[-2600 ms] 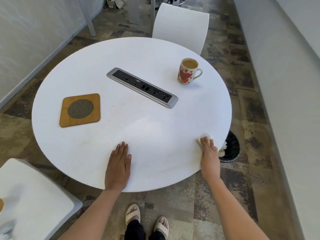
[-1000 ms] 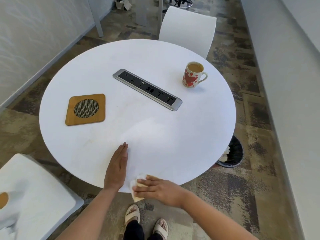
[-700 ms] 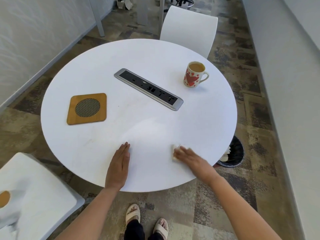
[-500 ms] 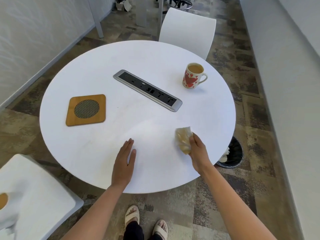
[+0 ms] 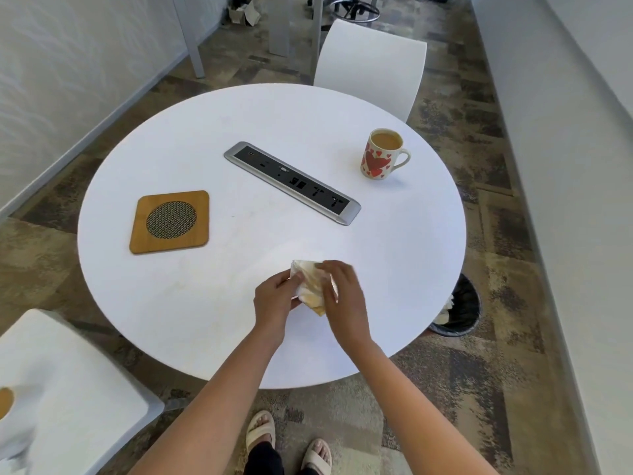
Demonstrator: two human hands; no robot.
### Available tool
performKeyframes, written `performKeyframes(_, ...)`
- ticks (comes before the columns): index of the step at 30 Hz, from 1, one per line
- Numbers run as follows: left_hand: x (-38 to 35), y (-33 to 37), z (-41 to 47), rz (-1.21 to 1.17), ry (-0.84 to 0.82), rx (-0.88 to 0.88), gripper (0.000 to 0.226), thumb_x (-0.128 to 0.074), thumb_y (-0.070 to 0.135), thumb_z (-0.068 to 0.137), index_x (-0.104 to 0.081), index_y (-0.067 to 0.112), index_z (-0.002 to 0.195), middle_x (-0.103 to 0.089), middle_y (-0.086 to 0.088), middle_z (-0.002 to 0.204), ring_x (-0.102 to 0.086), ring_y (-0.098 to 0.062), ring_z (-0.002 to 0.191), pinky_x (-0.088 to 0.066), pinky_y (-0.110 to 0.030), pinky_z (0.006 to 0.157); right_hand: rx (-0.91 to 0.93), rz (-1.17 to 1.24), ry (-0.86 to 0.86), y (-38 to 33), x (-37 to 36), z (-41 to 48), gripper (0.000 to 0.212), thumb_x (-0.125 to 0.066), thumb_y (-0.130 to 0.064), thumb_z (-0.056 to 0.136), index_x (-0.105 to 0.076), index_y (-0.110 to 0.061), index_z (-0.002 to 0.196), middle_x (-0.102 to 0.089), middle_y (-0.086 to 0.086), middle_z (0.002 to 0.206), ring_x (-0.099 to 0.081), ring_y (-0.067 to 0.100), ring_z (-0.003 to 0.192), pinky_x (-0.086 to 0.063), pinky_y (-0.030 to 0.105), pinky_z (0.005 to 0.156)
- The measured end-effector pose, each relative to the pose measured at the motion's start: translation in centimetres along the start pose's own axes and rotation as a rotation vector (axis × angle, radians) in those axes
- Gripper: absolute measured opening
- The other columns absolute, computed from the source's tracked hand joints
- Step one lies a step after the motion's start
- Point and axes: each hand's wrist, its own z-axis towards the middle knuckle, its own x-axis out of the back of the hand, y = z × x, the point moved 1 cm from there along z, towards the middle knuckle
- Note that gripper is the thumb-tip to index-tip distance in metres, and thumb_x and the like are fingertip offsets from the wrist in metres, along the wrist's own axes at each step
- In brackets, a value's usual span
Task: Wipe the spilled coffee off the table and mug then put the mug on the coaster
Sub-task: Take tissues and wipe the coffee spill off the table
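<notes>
A white mug (image 5: pixel 378 156) with red hearts, full of milky coffee, stands at the far right of the round white table (image 5: pixel 239 114). The square wooden coaster (image 5: pixel 170 221) with a mesh centre lies at the left, bare. Above the near middle of the table, my left hand (image 5: pixel 275 299) and my right hand (image 5: pixel 342 296) both grip a crumpled, coffee-stained paper napkin (image 5: pixel 310 284) between them. The mug is well beyond the hands, to the right.
A silver power strip (image 5: pixel 293 182) is set diagonally in the table's middle. A white chair (image 5: pixel 371 63) stands behind the table, another white seat (image 5: pixel 65 382) at my near left. A black waste bin (image 5: pixel 459 306) sits on the floor under the right edge.
My right hand swept the napkin along the near edge, then lifted it off the table. My left hand left the tabletop and has taken hold of the napkin too.
</notes>
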Motion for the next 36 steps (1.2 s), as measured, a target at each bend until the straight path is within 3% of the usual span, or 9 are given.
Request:
performKeyframes(4,0.3,0.4,0.4,-0.099,0.008,0.070,0.018,-0.060,0.016,0.087,-0.070,0.003,0.096,-0.070,-0.009,0.081,-0.068,-0.016,0.069,-0.055,-0.024,0.059,0.166,-0.097,-0.284,0.6,-0.8,-1.1,0.051,-0.047,-0.028,0.097,-0.029,-0.028,0.145,-0.030,-0.015,0.150,-0.023,-0.005,0.137,-0.024,0.016,0.112)
performKeyframes(7,0.6,0.6,0.6,-0.087,-0.039,0.091,0.023,-0.053,0.026,0.092,-0.069,0.010,0.094,-0.074,-0.008,0.082,-0.072,-0.018,0.075,-0.057,-0.027,0.067,0.114,0.017,-0.267,1.2,-0.5,-0.9,0.053,-0.045,-0.016,0.098,-0.029,-0.040,0.143,-0.035,-0.031,0.141,-0.036,-0.009,0.131,-0.030,0.008,0.106)
performKeyframes(10,1.2,0.5,0.7,0.033,-0.076,0.012,0.029,-0.042,0.032,0.097,-0.065,0.015,0.105,-0.074,-0.006,0.092,-0.071,-0.018,0.087,-0.054,-0.028,0.077,-0.067,-0.082,-0.121,2.3,0.1,0.2,0.047,-0.042,-0.009,0.096,-0.040,-0.027,0.140,-0.050,-0.010,0.140,-0.049,0.012,0.128,-0.039,0.024,0.106)
performKeyframes(13,2.8,0.3,1.0,0.251,0.015,-0.168,0.028,-0.041,0.025,0.097,-0.064,0.018,0.111,-0.071,0.000,0.101,-0.065,-0.015,0.101,-0.049,-0.028,0.088,-0.067,-0.277,-0.109,3.6,1.1,0.5,0.049,-0.038,-0.006,0.097,-0.035,-0.023,0.143,-0.035,-0.002,0.151,-0.033,0.015,0.139,-0.034,0.032,0.110)
performKeyframes(18,7.3,-0.6,1.8,0.619,0.108,-0.422,0.036,-0.036,0.030,0.099,-0.058,0.016,0.125,-0.058,0.001,0.131,-0.049,-0.010,0.123,-0.034,-0.021,0.100,0.237,-0.530,-0.451,4.2,-0.7,-2.0,0.049,-0.035,-0.008,0.100,-0.022,-0.011,0.147,-0.016,0.008,0.156,-0.012,0.025,0.146,-0.004,0.028,0.120)
performKeyframes(24,13.1,-1.2,3.0,0.764,0.144,-0.504,0.046,-0.026,0.032,0.100,-0.046,0.012,0.136,-0.041,-0.005,0.146,-0.030,-0.017,0.139,-0.021,-0.041,0.117,0.529,-0.547,-0.747,2.4,-4.2,-6.4,0.052,-0.019,-0.038,0.102,-0.005,-0.022,0.149,-0.004,-0.002,0.155,0.006,0.014,0.145,0.014,0.038,0.115)
performKeyframes(29,17.0,-1.2,3.9,0.853,0.256,-0.509,0.049,-0.021,0.030,0.100,-0.042,0.009,0.139,-0.037,-0.005,0.148,-0.025,-0.016,0.141,-0.008,-0.027,0.117,0.764,-0.411,-0.988,1.2,-6.3,-4.7,0.046,-0.033,-0.017,0.102,-0.027,-0.015,0.147,-0.026,0.003,0.155,-0.014,0.018,0.145,-0.001,0.028,0.120)
performKeyframes(32,19.0,-1.2,4.6,0.829,0.322,-0.492,0.045,-0.022,0.025,0.102,-0.042,0.008,0.138,-0.038,-0.007,0.148,-0.026,-0.017,0.141,-0.009,-0.028,0.116,0.765,-0.384,-0.962,1.0,-7.3,-2.5,0.045,-0.035,-0.008,0.100,-0.031,-0.014,0.145,-0.027,0.004,0.154,-0.017,0.020,0.145,-0.010,0.031,0.120)
performKeyframes(36,20.7,-1.3,5.2,0.781,0.339,-0.467,0.043,-0.023,0.025,0.102,-0.041,0.010,0.139,-0.038,-0.005,0.148,-0.026,-0.010,0.137,-0.014,-0.030,0.116,0.619,-0.396,-0.704,-0.2,-10.6,1.3,0.042,-0.032,-0.008,0.101,-0.032,-0.012,0.143,-0.028,0.005,0.153,-0.020,0.021,0.144,-0.009,0.027,0.120)
